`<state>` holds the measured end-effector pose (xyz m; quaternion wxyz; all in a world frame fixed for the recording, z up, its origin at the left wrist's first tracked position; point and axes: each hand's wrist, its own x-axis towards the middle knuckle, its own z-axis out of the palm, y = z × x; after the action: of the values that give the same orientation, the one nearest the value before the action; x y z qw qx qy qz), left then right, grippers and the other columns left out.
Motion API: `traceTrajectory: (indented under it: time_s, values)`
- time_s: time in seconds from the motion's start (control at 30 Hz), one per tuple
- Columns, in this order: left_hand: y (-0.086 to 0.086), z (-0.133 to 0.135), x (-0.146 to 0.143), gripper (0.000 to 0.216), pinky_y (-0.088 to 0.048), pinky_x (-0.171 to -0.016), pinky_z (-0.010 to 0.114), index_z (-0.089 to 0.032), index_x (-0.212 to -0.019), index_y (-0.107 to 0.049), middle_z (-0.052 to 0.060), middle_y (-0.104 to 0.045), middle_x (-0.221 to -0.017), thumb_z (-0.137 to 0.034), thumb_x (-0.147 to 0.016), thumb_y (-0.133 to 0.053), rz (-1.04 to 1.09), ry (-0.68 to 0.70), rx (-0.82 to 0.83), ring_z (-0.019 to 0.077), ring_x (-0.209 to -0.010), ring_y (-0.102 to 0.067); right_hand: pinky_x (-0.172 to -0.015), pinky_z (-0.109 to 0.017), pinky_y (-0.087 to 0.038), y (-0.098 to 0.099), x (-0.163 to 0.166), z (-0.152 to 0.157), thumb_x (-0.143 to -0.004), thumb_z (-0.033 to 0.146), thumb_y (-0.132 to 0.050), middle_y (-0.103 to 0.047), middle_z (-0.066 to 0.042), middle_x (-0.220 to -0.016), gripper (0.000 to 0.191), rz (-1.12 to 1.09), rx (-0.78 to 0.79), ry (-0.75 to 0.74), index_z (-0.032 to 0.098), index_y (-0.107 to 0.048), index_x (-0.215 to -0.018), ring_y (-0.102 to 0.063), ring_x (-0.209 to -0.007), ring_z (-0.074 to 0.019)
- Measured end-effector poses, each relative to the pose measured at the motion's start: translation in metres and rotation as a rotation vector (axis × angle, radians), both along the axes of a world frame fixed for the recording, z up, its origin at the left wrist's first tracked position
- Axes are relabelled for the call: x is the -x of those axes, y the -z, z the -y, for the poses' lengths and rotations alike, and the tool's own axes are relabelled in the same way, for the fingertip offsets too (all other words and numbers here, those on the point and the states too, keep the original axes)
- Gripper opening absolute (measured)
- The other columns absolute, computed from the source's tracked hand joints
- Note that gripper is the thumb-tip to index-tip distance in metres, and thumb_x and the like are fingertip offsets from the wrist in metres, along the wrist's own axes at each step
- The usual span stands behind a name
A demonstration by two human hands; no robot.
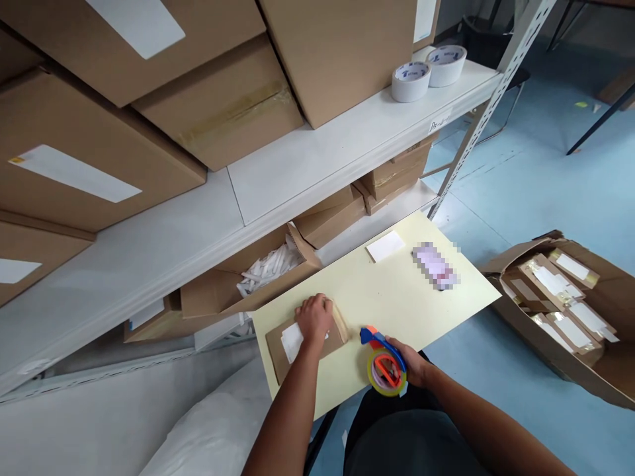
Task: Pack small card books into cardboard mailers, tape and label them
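My left hand (314,318) presses down on a small flat cardboard package (278,347) with a white label, lying at the near left of a pale yellow board (397,301); its fingers curl over the package's far edge. My right hand (411,362) grips a tape dispenser (384,365) with a blue and orange frame and a yellowish roll, held just right of the package above the board's near edge.
A white card (385,246) and a blurred pink item (435,266) lie further along the board. White shelving (297,165) holds big cardboard boxes and two tape rolls (429,71). An open box of labelled packages (565,311) sits on the blue floor at right.
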<state>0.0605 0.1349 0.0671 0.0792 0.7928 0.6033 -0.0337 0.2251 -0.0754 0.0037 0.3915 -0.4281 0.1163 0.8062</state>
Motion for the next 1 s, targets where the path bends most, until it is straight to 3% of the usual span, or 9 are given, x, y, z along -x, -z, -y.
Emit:
traceTrajectory:
  time_s: [0.1,0.17,0.23,0.4,0.47,0.57,0.77,0.83,1.0]
  values:
    - [0.003,-0.012,0.005,0.033,-0.043,-0.086,0.044,-0.021,-0.108,-0.068,0.012,-0.074,-0.108,-0.025,-0.097,-0.038,0.014,-0.241,-0.028,0.0301,-0.104,-0.064,-0.088,-0.033,-0.054,0.001,0.011,0.022,-0.093,0.055,-0.057,-0.076,-0.012,-0.091,0.048,-0.086,0.057,-0.016,0.010,-0.072,-0.092,-0.071,-0.082,-0.0208]
    - [0.004,-0.011,0.011,0.035,-0.044,-0.090,0.045,-0.019,-0.119,-0.065,0.015,-0.071,-0.117,-0.026,-0.098,-0.038,0.077,-0.234,-0.067,0.0305,-0.110,-0.063,-0.087,-0.032,-0.054,0.003,0.014,0.029,-0.093,0.054,-0.058,-0.076,-0.012,-0.089,0.047,-0.108,0.069,-0.010,0.009,-0.073,-0.091,-0.071,-0.080,-0.0204]
    - [0.002,-0.002,0.021,0.039,-0.044,-0.099,0.045,-0.016,-0.130,-0.058,0.017,-0.064,-0.132,-0.032,-0.100,-0.040,0.165,-0.035,-0.120,0.0305,-0.123,-0.057,-0.083,-0.033,-0.054,0.004,0.014,0.030,-0.092,0.054,-0.059,-0.076,-0.012,-0.084,0.047,-0.070,0.059,-0.024,0.009,-0.073,-0.088,-0.070,-0.074,-0.0206]
    - [-0.011,0.025,0.041,0.046,-0.027,-0.120,0.049,-0.024,-0.134,-0.055,0.011,-0.055,-0.145,-0.041,-0.092,-0.059,0.163,0.839,0.056,0.0296,-0.139,-0.043,-0.085,-0.035,-0.054,0.005,-0.006,0.032,-0.091,0.052,-0.062,-0.077,-0.013,-0.088,0.045,-0.098,0.072,-0.021,0.008,-0.073,-0.095,-0.071,-0.077,-0.0215]
    - [-0.013,0.025,0.039,0.037,-0.029,-0.117,0.047,-0.026,-0.127,-0.060,0.008,-0.063,-0.131,-0.035,-0.091,-0.060,0.114,0.946,0.126,0.0272,-0.128,-0.052,-0.090,-0.036,-0.054,0.005,-0.016,0.031,-0.092,0.053,-0.061,-0.077,-0.012,-0.090,0.047,-0.094,0.073,0.000,0.008,-0.072,-0.100,-0.072,-0.079,-0.0217]
    - [-0.008,0.011,0.021,0.027,-0.036,-0.107,0.045,-0.026,-0.117,-0.066,0.007,-0.070,-0.111,-0.029,-0.091,-0.057,0.099,0.808,0.106,0.0252,-0.109,-0.059,-0.095,-0.038,-0.052,0.004,-0.022,0.014,-0.092,0.057,-0.059,-0.077,-0.012,-0.095,0.050,-0.065,0.022,0.035,0.010,-0.071,-0.104,-0.073,-0.085,-0.0229]
    - [0.010,-0.022,-0.013,0.024,-0.033,-0.101,0.045,-0.029,-0.106,-0.072,0.005,-0.074,-0.108,-0.025,-0.091,-0.053,0.122,0.317,-0.016,0.0256,-0.106,-0.059,-0.096,-0.041,-0.054,-0.006,0.000,-0.048,-0.091,0.060,-0.058,-0.078,-0.011,-0.098,0.050,0.050,0.003,0.141,0.014,-0.069,-0.107,-0.074,-0.091,-0.0247]
    - [0.014,-0.030,-0.013,0.024,-0.032,-0.101,0.044,-0.029,-0.103,-0.072,0.004,-0.075,-0.108,-0.023,-0.091,-0.052,0.116,0.206,-0.032,0.0250,-0.105,-0.060,-0.094,-0.042,-0.055,-0.006,0.011,-0.043,-0.091,0.060,-0.057,-0.078,-0.011,-0.095,0.049,0.060,0.014,0.124,0.014,-0.069,-0.104,-0.074,-0.089,-0.0252]
    - [0.017,-0.046,-0.006,0.025,-0.032,-0.097,0.044,-0.029,-0.103,-0.072,0.004,-0.075,-0.109,-0.023,-0.091,-0.050,0.066,-0.080,-0.064,0.0271,-0.105,-0.060,-0.088,-0.038,-0.055,0.007,0.031,0.016,-0.091,0.049,-0.059,-0.076,-0.011,-0.086,0.039,0.064,0.049,-0.031,0.013,-0.072,-0.091,-0.072,-0.078,-0.0232]
